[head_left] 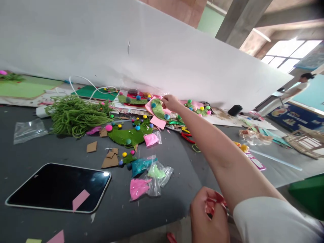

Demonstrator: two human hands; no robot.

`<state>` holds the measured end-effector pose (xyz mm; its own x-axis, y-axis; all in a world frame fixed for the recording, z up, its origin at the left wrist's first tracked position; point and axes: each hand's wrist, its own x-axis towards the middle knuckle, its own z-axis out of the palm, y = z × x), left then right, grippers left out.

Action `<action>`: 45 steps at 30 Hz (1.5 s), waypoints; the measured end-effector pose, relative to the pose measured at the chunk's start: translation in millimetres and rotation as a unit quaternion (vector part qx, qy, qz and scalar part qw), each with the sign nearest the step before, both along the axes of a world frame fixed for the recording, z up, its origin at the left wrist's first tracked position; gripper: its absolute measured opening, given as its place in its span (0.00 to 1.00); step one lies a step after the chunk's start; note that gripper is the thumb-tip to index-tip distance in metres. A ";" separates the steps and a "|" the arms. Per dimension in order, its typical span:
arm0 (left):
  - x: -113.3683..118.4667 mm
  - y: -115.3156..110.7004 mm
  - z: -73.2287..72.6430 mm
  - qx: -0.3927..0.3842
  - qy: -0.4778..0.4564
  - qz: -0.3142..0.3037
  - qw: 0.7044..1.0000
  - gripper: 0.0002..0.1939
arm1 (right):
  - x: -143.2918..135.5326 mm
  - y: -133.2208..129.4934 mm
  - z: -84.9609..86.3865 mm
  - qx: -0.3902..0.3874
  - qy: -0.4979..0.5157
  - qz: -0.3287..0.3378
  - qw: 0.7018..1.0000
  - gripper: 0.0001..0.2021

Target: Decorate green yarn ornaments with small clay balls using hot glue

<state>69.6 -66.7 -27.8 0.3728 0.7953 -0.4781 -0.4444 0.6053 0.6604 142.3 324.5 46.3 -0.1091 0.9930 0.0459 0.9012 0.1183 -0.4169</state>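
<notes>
My right arm stretches out toward the wall, and my right hand [170, 102] is pinched closed at the upper edge of a curved green yarn piece [158, 110] dotted with pompoms. A pink pompom [161, 98] shows by its fingertips. Low in the view, my left hand [209, 214] is curled around something shiny and red [212, 205], mostly hidden by the fingers. Pink paper [158, 122] lies below the yarn piece. A green felt crescent [129, 135] with pompoms rests nearer on the table, beside a small bag of pink material [152, 139].
A tablet [60, 187] lies at front left of the dark table [182, 199]. Behind it are a heap of green yarn [76, 116] and cardboard scraps [110, 160]. Small bags [140, 187] sit in the middle. A white board [152, 57] stands behind; a person [296, 89] is far right.
</notes>
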 end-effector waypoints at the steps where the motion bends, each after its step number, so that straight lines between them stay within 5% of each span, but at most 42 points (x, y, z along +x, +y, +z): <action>1: -0.1 0.2 1.5 0.001 0.008 0.004 1.000 0.06 | -1.3 -0.8 0.6 -0.005 -0.003 0.003 1.000 0.17; 13: -5.1 3.9 7.7 0.035 0.043 -0.008 0.998 0.02 | -5.3 -6.3 2.3 -0.021 -0.047 0.013 0.999 0.18; 17: -36.0 20.0 29.4 0.123 0.108 0.034 0.986 0.06 | -2.3 -6.6 0.5 -0.009 -0.043 0.022 0.999 0.18; 20: -75.8 52.7 56.6 0.283 0.213 0.040 0.934 0.06 | -1.0 -8.5 -3.1 0.002 -0.022 0.021 1.000 0.17; 23: -104.5 108.4 75.5 0.439 0.359 0.083 0.820 0.08 | 2.3 -12.9 -9.7 0.020 0.009 0.015 1.000 0.17; 29: -101.8 258.9 74.2 0.457 0.473 0.112 0.745 0.06 | 14.1 -20.6 -19.7 0.058 0.050 0.021 0.997 0.17; 32: -88.2 312.8 65.1 0.458 0.507 0.103 0.723 0.18 | 17.1 -17.1 -19.9 0.063 0.049 0.035 0.996 0.16; 36: -76.8 340.0 47.3 0.457 0.545 0.087 0.698 0.19 | 15.3 -8.0 -22.0 0.066 0.046 0.064 0.995 0.13; 45: -86.4 341.8 29.4 0.439 0.594 0.028 0.674 0.16 | 14.0 -5.7 -24.7 0.086 0.035 0.101 0.991 0.06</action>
